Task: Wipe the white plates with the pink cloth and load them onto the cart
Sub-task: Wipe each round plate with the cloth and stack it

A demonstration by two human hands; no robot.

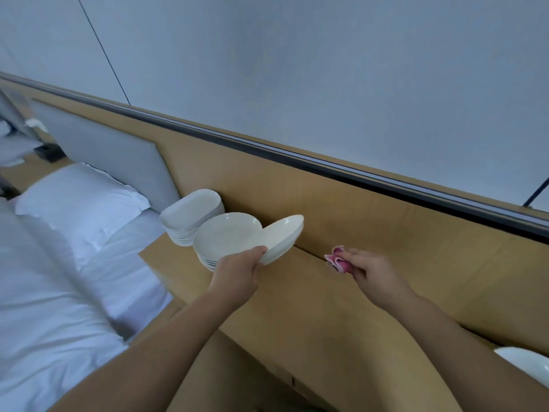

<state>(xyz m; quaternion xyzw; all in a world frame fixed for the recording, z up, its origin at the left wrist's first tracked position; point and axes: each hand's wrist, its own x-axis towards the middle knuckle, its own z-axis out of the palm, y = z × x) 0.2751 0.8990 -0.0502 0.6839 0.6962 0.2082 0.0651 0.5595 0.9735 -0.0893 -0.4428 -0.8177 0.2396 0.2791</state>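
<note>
L hand [237, 272] gripped a round white ceramic plate [282, 236] by its rim, tilted over the wooden tabletop [297, 307]; R hand [365, 269] clutched the crumpled pink cloth [337, 260], apart. Pick-up step; next, prob. cloth onto plate.

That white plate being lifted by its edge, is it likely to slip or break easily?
Probably stiff: the plate holds its shape though the left hand grips only one edge. Its glossy surface looks smooth, so it may slip from that grip. It looks like ceramic, so it is likely fragile if dropped onto the wooden table.
</note>
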